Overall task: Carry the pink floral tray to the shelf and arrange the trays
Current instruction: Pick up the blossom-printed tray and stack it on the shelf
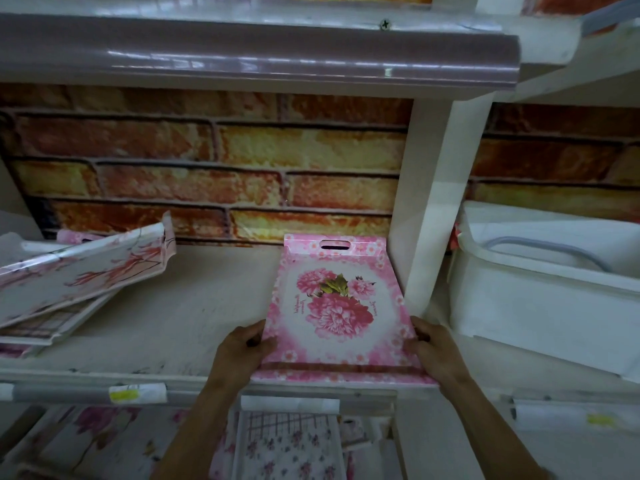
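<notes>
The pink floral tray lies flat on the white shelf board, at its right end beside the white upright post. Its far rim with a handle slot points at the brick-pattern back wall, and its near rim overhangs the shelf's front edge. My left hand grips the tray's near left edge, thumb on top. My right hand grips the near right edge. A tilted stack of pink-and-white trays lies at the shelf's left end, apart from the floral tray.
An upper shelf hangs close overhead. A white plastic tub fills the bay to the right of the post. More floral trays lie on the shelf below. Bare shelf board lies between the stack and the tray.
</notes>
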A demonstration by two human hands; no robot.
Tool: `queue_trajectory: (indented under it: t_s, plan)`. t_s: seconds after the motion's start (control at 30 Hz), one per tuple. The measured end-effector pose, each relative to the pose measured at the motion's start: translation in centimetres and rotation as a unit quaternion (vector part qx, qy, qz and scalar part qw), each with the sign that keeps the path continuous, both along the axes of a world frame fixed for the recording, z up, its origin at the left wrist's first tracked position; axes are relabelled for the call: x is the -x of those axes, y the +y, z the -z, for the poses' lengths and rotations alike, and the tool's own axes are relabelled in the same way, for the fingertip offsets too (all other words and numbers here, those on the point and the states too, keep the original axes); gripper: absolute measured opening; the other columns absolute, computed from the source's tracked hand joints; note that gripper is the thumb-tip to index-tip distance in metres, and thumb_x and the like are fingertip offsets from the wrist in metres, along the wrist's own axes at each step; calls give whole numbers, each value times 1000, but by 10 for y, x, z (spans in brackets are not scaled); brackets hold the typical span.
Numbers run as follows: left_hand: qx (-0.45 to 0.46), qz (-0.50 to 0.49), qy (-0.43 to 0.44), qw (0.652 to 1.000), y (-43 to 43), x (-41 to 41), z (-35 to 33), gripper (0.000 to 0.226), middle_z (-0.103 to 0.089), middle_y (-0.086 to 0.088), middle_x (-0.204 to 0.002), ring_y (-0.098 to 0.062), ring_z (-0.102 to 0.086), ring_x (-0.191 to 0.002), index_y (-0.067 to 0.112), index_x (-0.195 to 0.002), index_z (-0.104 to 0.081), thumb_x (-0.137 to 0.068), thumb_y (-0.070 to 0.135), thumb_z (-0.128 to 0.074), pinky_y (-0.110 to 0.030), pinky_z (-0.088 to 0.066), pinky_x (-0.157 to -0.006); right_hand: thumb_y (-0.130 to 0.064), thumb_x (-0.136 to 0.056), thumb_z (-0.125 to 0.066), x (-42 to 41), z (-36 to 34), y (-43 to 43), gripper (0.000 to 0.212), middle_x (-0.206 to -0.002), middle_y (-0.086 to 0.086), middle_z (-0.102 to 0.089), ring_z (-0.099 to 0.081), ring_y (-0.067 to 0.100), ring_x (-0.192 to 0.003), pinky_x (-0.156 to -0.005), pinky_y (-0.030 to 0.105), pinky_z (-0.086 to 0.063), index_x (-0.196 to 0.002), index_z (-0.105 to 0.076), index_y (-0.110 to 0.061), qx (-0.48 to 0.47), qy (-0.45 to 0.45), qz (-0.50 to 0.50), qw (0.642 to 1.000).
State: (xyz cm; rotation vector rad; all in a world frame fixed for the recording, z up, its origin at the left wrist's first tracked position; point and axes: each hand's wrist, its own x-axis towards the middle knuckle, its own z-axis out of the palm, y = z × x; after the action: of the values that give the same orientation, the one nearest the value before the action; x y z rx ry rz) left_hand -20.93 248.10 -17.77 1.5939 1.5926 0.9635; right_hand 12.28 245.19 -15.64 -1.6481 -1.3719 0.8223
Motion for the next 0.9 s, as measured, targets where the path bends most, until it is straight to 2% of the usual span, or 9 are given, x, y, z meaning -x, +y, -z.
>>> queue_trajectory:
  t_s: [0.1,0.23,0.27,0.4,0.53,0.63,0.7,0.8,0.9]
  plan:
    - [1,-1,12,1000,2,1,1,48,-60,1,-71,-10,-53,-65,24,-79,-60,-57,66,-57,-25,-39,-63,7,-76,-55,-2,3,1,45,-87,-6,-77,-72,8,-76,-69,25,-59,-101,-72,-26,0,0,0,1000]
    - [0,1,14,1000,0,0,-2,58,-57,1,-66,-8,-49,-61,11,-80,-64,-56,64,-59,-22,-37,-59,6,-77,-54,-3,4,2,47,-92,-5,-76,-73,10,-81,-65,20,-56,-108,-71,-25,11,13,-11,1000]
    - [-3,4,12,1000,1,0,-1,58,-55,1,-65,-8,-48,-60,9,-81,-65,-56,62,-60,-21,-36,-58,6,-77,-54,-4,5,2,47,-92,-4,-76,-73,12,-82,-66,22,-56,-109,-70,-24,15,16,-13,1000]
    - [2,20,2,1000,2,3,1,42,-60,4,-75,-9,-53,-69,30,-82,-60,-58,65,-62,-28,-41,-71,4,-78,-54,-5,7,3,46,-95,-4,-76,-73,13,-85,-68,23,-56,-111,-69,-24,24,23,-17,999]
    - [19,20,-32,999,0,3,0,39,-69,-6,-79,-12,-59,-73,24,-82,-71,-61,57,-71,-31,-46,-77,1,-78,-52,-7,9,5,46,-98,-4,-76,-72,15,-91,-81,37,-60,-111,-67,-27,34,18,-23,999]
    - [29,25,-37,999,-2,4,0,43,-63,1,-81,-12,-58,-76,20,-84,-66,-64,57,-72,-33,-45,-77,-4,-77,-52,-7,9,5,43,-100,-5,-75,-72,15,-92,-84,39,-59,-108,-66,-31,37,10,-25,999]
    - [23,25,-44,998,-5,4,-1,42,-64,0,-82,-13,-58,-77,9,-93,-69,-76,47,-74,-33,-46,-77,-8,-78,-53,-8,9,6,42,-100,-5,-75,-72,14,-92,-84,39,-59,-112,-66,-30,46,11,-26,999]
    - [14,4,-55,998,-10,-1,-7,8,-66,3,-84,-14,-58,-78,14,-88,-73,-91,21,-70,-28,-46,-75,-11,-80,-55,-8,8,6,42,-101,-6,-75,-72,14,-91,-85,39,-59,-117,-65,-28,60,16,-29,998]
    - [17,-3,-73,997,-15,-10,-14,22,-60,5,-82,-14,-54,-81,30,-77,-61,-93,16,-66,-26,-43,-74,-14,-82,-56,-7,6,4,38,-103,-6,-74,-71,15,-92,-88,39,-58,-117,-65,-25,71,9,-30,997]
